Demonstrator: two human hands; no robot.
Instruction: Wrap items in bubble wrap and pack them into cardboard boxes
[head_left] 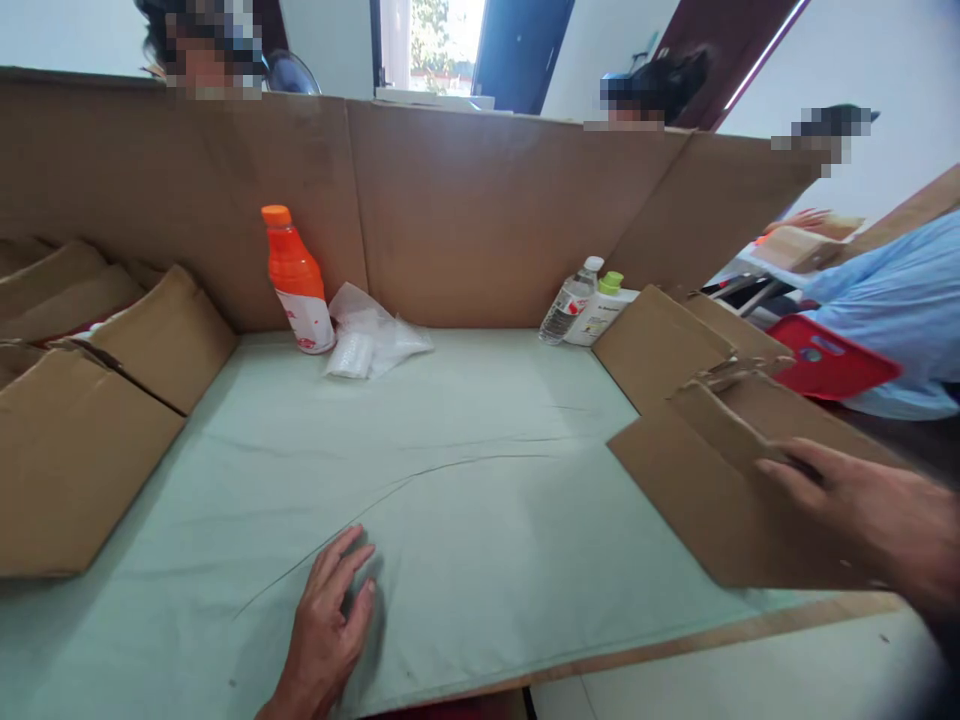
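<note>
My left hand [330, 610] rests over the pale green tablecloth [465, 540] with its fingers apart and nothing in it. A thin dark line, like a crease or thread, curves across the cloth beside its fingertips. At the right, my right hand [862, 500] holds the top edge of an open cardboard box [772, 500], fingers bent over the wall; some fingertips are hidden. A second cardboard box [660, 345] stands right behind that one. What these boxes contain cannot be seen from here.
An orange bottle [298, 285], crumpled clear plastic wrap [375, 340], a clear water bottle [568, 305] and a white bottle with a green cap [600, 312] stand before a tall cardboard screen [480, 220]. Open cardboard boxes [82, 460] line the left. A person in blue [900, 300] is at right.
</note>
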